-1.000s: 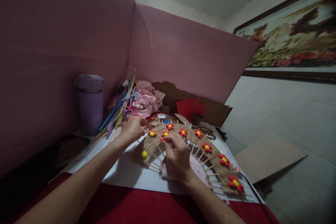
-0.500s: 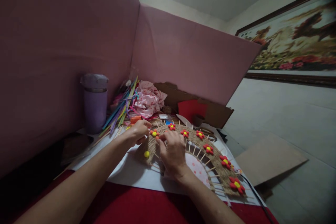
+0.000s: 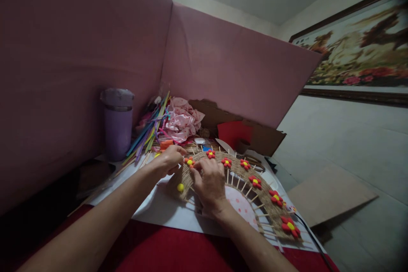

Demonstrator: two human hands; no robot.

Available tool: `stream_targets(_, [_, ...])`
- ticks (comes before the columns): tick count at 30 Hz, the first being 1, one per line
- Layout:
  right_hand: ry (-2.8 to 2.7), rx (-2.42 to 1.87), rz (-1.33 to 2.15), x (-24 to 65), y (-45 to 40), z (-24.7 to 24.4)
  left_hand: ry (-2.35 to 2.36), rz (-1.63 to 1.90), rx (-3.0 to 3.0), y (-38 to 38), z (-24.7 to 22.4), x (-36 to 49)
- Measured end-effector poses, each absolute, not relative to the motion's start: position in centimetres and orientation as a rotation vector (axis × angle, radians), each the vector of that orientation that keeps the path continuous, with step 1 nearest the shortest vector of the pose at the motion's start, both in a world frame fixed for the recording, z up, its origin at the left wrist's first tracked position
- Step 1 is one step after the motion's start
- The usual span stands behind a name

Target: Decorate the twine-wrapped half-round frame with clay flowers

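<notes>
An arched, twine-woven band (image 3: 270, 216) with thin sticks poking from both edges lies before me, bearing several red clay flowers (image 3: 255, 181) with yellow centres. On its left part sits an orange flower (image 3: 189, 161) with a yellow centre. My right hand (image 3: 211, 182) has its thumb and forefinger closed at this flower's right petals. From the left, my left hand (image 3: 171, 159) reaches to the flower's other side, fingers curled together; what is in them, if anything, is hidden. A small yellow ball (image 3: 180, 187) rests on the band below the flower.
A lilac tumbler (image 3: 117, 127) stands at the left, beside colourful pipe cleaners (image 3: 149, 129) and crumpled pink spotted fabric (image 3: 183, 121). Behind the band are red paper (image 3: 234, 134), scissors (image 3: 253, 162) and cardboard (image 3: 269, 138). A black cable (image 3: 312, 238) runs along the right edge.
The whole view has shifted slightly, so things appear a little further right. Both hands stay at the orange flower, with only small finger movement.
</notes>
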State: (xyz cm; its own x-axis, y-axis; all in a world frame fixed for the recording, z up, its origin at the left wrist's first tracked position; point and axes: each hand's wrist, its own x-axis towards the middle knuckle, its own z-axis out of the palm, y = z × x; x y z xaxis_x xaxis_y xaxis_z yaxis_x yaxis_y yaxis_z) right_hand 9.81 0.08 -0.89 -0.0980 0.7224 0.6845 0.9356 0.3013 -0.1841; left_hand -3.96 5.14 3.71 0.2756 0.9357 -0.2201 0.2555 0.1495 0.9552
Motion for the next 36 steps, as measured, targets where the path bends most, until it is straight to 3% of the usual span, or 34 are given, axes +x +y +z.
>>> stream_targets(14, [-1.882, -1.490, -0.335, 9.9, 0.6, -0.8, 1.249, 0.728, 1.390, 5.2, 3.6, -3.9])
stream_targets(36, [-2.092, -1.342, -0.525, 11.1, -1.4, -0.3, 1.245, 0.725, 1.394, 5.0, 3.6, -3.8])
